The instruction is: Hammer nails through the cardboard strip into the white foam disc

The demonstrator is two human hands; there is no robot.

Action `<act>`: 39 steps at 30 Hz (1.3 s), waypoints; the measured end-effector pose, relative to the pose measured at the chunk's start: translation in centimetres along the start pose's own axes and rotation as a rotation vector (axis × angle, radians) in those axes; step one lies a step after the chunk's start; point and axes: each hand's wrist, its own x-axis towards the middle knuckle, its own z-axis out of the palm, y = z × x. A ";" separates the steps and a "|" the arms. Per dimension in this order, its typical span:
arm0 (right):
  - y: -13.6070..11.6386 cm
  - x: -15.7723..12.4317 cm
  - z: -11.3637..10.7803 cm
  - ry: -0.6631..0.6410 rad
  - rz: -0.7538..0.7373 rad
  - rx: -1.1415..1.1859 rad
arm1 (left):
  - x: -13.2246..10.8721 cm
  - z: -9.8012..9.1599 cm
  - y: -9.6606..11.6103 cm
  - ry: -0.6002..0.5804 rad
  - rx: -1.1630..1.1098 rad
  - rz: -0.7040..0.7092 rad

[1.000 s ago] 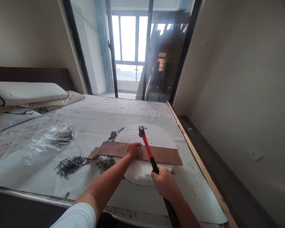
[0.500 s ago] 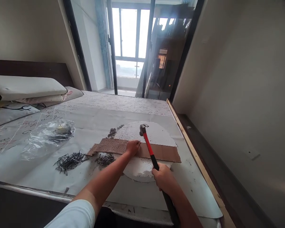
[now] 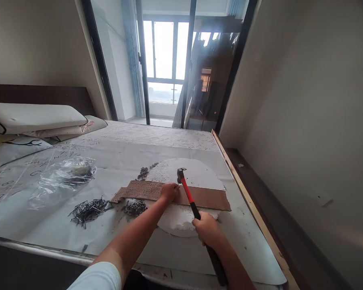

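My right hand (image 3: pixel 207 228) is wrapped round the handle of a claw hammer (image 3: pixel 187 191) with a red and black shaft. The hammer's head is right by the fingertips of my left hand (image 3: pixel 170 192). Those fingers are pinched on a thin nail (image 3: pixel 178 186), mostly hidden, over a brown cardboard-like strip (image 3: pixel 205 196). Rows of small dark dots or holes cover the strip's left part; its right part is plain. Under the strip lies a round white board (image 3: pixel 196 171), dotted along its upper left.
A pile of loose nails (image 3: pixel 89 210) lies left of my forearm. Small grey pieces (image 3: pixel 134 208) are heaped beside the strip, more (image 3: pixel 143 173) behind it. A clear plastic bag (image 3: pixel 63 175) sits farther left. A wooden rail (image 3: pixel 248 201) edges the bed on the right.
The hammer head has come down closer to my left fingertips. The view has tilted slightly upward. My left hand keeps its place on the strip.
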 end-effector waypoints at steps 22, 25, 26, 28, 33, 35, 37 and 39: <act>1.1 0.5 0.8 -0.008 0.007 -0.062 | 0.2 -0.7 -1.1 0.202 -0.466 -0.155; 1.8 1.6 1.6 -0.025 0.073 -0.074 | 0.3 -1.2 -0.9 0.217 -0.537 -0.175; 1.9 1.9 1.6 -0.025 0.080 -0.053 | 0.3 -1.5 -0.7 0.197 -0.543 -0.171; 2.1 2.2 1.5 -0.035 0.104 0.010 | 0.2 -2.3 -0.4 0.158 -0.550 -0.151; 2.4 2.2 1.0 -0.083 0.104 0.118 | -2.8 -5.3 -0.9 0.227 -0.473 0.005; 2.6 2.1 0.8 -0.100 0.085 0.141 | -5.6 -6.2 -2.2 0.242 -0.386 0.037; 2.6 1.9 0.6 -0.099 0.075 0.135 | -8.9 -6.4 -4.2 0.194 -0.268 0.024; 2.4 1.7 0.4 -0.096 0.090 0.113 | -11.9 -6.1 -6.2 0.065 -0.116 -0.010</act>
